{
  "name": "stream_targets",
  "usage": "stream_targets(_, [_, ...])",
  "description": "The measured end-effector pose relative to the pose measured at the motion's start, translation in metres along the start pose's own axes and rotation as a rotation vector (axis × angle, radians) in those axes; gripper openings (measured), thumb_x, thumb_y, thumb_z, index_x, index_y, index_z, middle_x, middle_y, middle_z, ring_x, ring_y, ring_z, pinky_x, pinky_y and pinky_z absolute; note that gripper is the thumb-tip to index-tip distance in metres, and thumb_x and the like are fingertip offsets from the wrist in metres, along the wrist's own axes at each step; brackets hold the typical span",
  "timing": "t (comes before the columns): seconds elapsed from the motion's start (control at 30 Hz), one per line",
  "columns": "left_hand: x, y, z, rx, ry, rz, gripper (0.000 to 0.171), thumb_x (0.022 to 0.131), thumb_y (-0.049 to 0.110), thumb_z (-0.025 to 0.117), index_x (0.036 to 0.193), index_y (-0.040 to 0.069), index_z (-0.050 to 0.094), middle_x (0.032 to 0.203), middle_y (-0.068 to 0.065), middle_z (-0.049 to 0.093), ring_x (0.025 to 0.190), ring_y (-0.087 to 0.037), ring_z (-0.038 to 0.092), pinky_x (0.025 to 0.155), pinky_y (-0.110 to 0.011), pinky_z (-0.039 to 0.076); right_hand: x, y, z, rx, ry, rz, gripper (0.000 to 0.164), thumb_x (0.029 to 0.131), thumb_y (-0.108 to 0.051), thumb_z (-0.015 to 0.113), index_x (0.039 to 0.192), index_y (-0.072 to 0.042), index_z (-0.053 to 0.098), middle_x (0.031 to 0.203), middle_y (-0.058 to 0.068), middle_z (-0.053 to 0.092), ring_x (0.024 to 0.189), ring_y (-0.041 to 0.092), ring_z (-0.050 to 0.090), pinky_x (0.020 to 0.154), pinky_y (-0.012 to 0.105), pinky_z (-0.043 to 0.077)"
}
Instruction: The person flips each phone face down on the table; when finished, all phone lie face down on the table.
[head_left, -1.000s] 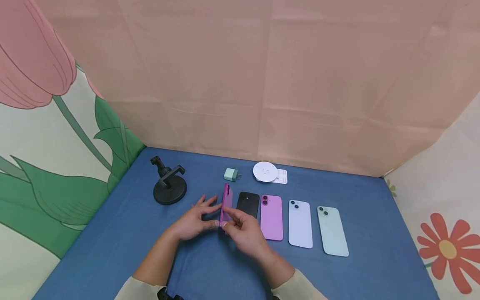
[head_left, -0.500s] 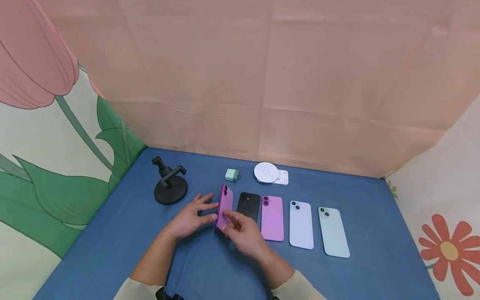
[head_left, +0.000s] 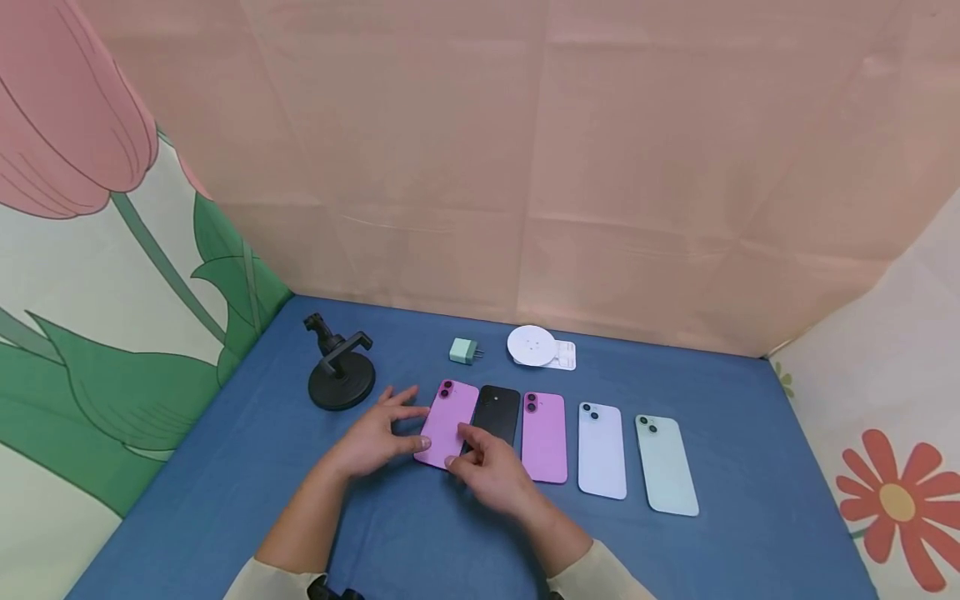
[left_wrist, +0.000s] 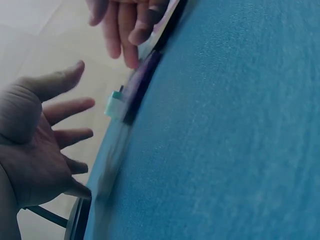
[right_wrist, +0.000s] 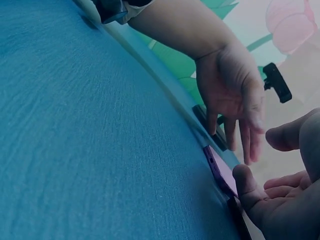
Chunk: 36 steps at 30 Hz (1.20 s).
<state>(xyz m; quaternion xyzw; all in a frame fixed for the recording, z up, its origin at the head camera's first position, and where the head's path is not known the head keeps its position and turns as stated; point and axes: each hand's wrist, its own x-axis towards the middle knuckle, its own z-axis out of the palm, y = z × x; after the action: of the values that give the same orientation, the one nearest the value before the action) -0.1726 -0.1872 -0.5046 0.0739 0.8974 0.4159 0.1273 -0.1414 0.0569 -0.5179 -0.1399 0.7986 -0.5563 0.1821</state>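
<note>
A pink smartphone lies flat on the blue cloth, back up, slightly turned, with its camera lenses at the far end. Along its left edge my left hand hovers with fingers spread and straight; the left wrist view shows that palm holding nothing. My right hand is over the phone's lower right corner, thumb and index finger parted, fingers relaxed. Right beside the pink phone is a black smartphone, its lower part hidden behind my right hand.
Further right lie a second pink smartphone, a pale lavender one and a pale green one. Behind are a green-and-white plug adapter and a round white disc on a white card. A black phone stand stands at left.
The left pink phone was standing tilted on its long edge between both hands; it has come down flat, back up. Both hands have loosened from it, the left drawing slightly leftward.
</note>
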Motion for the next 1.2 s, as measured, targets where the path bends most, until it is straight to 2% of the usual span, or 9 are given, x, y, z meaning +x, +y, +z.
stream_targets(0.07, [0.0, -0.001, 0.0, 0.006, 0.0, -0.011, 0.061, 0.087, 0.036, 0.084, 0.14, 0.01, 0.067, 0.167, -0.011, 0.033, 0.157, -0.047, 0.001, 0.115, -0.077, 0.008, 0.0, 0.0, 0.0, -0.002, -0.002, 0.014, 0.064, 0.099, -0.031, 0.069, 0.152, 0.001, 0.049, 0.092, 0.0, 0.07, 0.077, 0.021, 0.067, 0.063, 0.027, 0.049])
stream_targets(0.17, [0.001, 0.0, 0.0, 0.017, 0.006, -0.028, 0.062, 0.087, 0.034, 0.084, 0.141, 0.009, 0.066, 0.167, -0.011, 0.033, 0.157, -0.047, 0.001, 0.116, -0.077, 0.008, 0.001, 0.001, 0.001, -0.004, -0.002, 0.021, 0.064, 0.099, -0.031, 0.07, 0.151, 0.001, 0.05, 0.088, -0.002, 0.069, 0.076, 0.02, 0.066, 0.063, 0.028, 0.049])
stream_targets(0.67, [0.005, -0.001, 0.007, 0.042, 0.018, -0.053, 0.065, 0.085, 0.032, 0.086, 0.143, 0.012, 0.064, 0.168, -0.01, 0.033, 0.158, -0.045, 0.002, 0.116, -0.076, 0.009, 0.001, 0.001, -0.001, 0.0, 0.0, 0.02, 0.063, 0.099, -0.029, 0.069, 0.151, 0.001, 0.05, 0.092, 0.0, 0.069, 0.076, 0.016, 0.064, 0.062, 0.026, 0.047])
stream_targets(0.77, [0.006, -0.001, 0.01, 0.042, 0.022, -0.06, 0.066, 0.085, 0.032, 0.086, 0.144, 0.013, 0.064, 0.168, -0.009, 0.033, 0.158, -0.043, 0.002, 0.116, -0.076, 0.009, 0.0, 0.002, -0.003, -0.008, -0.001, 0.022, 0.064, 0.099, -0.031, 0.069, 0.151, 0.0, 0.05, 0.097, 0.003, 0.07, 0.079, 0.016, 0.064, 0.065, 0.027, 0.049])
stream_targets(0.93, [0.008, 0.003, 0.016, 0.049, 0.008, -0.057, 0.07, 0.085, 0.033, 0.086, 0.147, 0.012, 0.061, 0.168, -0.011, 0.033, 0.158, -0.045, 0.002, 0.114, -0.078, 0.008, -0.001, 0.003, -0.007, -0.029, -0.006, 0.018, 0.063, 0.099, -0.031, 0.069, 0.152, -0.001, 0.05, 0.117, 0.01, 0.071, 0.085, 0.016, 0.067, 0.07, 0.03, 0.052])
stream_targets(1.1, [0.01, 0.009, 0.023, 0.045, 0.017, -0.038, 0.075, 0.085, 0.033, 0.086, 0.151, 0.015, 0.056, 0.168, -0.013, 0.032, 0.157, -0.046, 0.003, 0.114, -0.078, 0.003, -0.002, 0.005, -0.014, -0.033, -0.023, 0.0, 0.063, 0.1, -0.031, 0.068, 0.153, -0.004, 0.049, 0.139, 0.013, 0.064, 0.088, 0.015, 0.067, 0.071, 0.029, 0.054])
stream_targets(1.2, [0.011, 0.013, 0.028, 0.047, 0.027, -0.022, 0.075, 0.086, 0.034, 0.085, 0.153, 0.018, 0.054, 0.168, -0.013, 0.032, 0.158, -0.046, 0.003, 0.114, -0.078, 0.004, -0.004, 0.007, -0.02, -0.035, -0.032, -0.019, 0.061, 0.101, -0.03, 0.067, 0.154, -0.006, 0.049, 0.146, 0.012, 0.06, 0.088, 0.014, 0.069, 0.072, 0.029, 0.056])
